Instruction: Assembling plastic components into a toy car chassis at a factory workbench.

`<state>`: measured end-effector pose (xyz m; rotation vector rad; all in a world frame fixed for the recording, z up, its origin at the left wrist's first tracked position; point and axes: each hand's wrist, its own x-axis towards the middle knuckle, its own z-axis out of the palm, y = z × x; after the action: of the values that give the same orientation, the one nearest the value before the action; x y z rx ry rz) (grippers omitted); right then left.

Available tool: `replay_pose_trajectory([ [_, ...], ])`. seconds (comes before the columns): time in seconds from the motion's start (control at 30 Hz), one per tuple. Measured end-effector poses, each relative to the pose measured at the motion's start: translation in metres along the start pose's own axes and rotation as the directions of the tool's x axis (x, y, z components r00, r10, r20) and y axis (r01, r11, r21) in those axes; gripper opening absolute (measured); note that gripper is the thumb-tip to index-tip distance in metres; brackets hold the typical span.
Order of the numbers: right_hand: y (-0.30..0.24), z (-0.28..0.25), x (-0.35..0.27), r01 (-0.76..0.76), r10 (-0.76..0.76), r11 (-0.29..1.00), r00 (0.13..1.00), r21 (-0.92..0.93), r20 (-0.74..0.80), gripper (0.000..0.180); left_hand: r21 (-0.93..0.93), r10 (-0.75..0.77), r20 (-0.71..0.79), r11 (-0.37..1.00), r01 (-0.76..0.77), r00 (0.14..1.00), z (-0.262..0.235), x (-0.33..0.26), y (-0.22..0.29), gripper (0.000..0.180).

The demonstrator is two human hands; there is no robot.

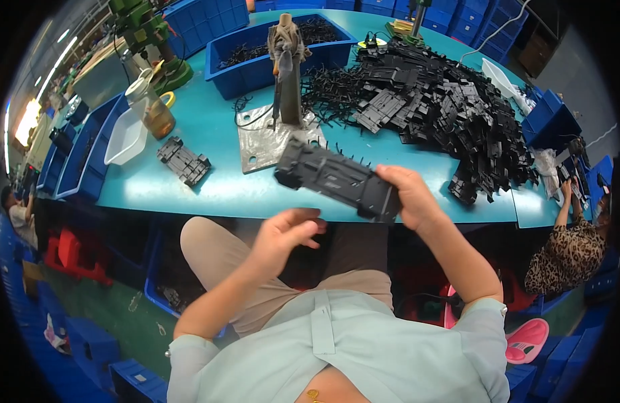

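Observation:
My right hand [416, 196] grips one end of a black plastic toy car chassis [340, 180], held tilted above the table's front edge. Below and left of it is my left hand [291, 232], its fingers loosely bent and apart, with nothing in them. A second black chassis [183, 161] lies on the table to the left. Behind the held piece, an upright metal post [290, 94], its top wrapped in cloth, stands on a silvery base plate [255, 138]. Small black branched plastic pieces [330, 91] lie behind it.
A large heap of black chassis [451, 101] covers the table's right side. At the back sits a blue bin [239, 82] of small black parts. A white tray [126, 138], a jar of brown liquid [152, 114] and a green machine [148, 47] stand left. Another person [568, 252] works at right.

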<state>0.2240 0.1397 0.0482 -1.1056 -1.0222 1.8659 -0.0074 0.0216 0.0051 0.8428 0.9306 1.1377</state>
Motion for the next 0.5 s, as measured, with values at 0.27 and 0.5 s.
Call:
replay_pose_trajectory([
  [0.27, 0.062, 0.05, -0.014, -0.13, 0.131, 0.991, 0.973, -0.014, 0.192, 0.025, -0.381, 0.009, -0.239, 0.919, -0.102, 0.971, 0.02, -0.014, -0.035, 0.022],
  [0.5, 0.044, 0.001, 0.026, 0.536, -0.76, 0.044, 0.566, -0.843, 0.32, 0.027, -0.244, -0.014, -0.275, 0.968, -0.056, 0.961, -0.024, -0.04, -0.038, 0.02],
])
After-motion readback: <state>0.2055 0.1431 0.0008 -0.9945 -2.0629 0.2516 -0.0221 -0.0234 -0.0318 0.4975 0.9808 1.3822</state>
